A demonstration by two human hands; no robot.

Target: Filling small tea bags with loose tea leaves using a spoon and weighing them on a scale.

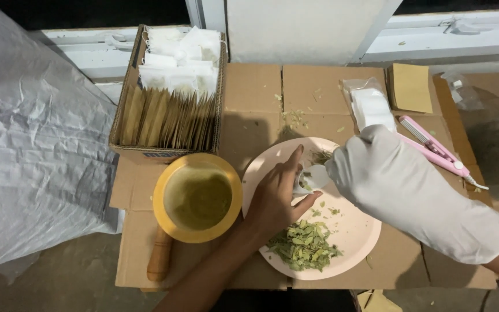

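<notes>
My bare left hand (pixel 276 199) rests over a pale pink plate (pixel 358 231), pinching a small white filter bag (pixel 301 184) open between thumb and fingers. My right hand (pixel 391 182), in a white glove, holds a white spoon (pixel 316 175) with its bowl at the bag's mouth. A few dried green leaves sit in the spoon and bag. A heap of crushed green leaves (pixel 304 245) lies on the plate's near side, just below my left hand.
A yellow sieve (pixel 197 197) with a wooden handle (pixel 160 255) lies left of the plate. A cardboard box (pixel 168 92) of brown envelopes and white bags stands behind. Pink heat sealer (pixel 434 151), white bag packet (pixel 372 107), brown envelopes (pixel 411 86) right. Grey plastic sack (pixel 36 138) left.
</notes>
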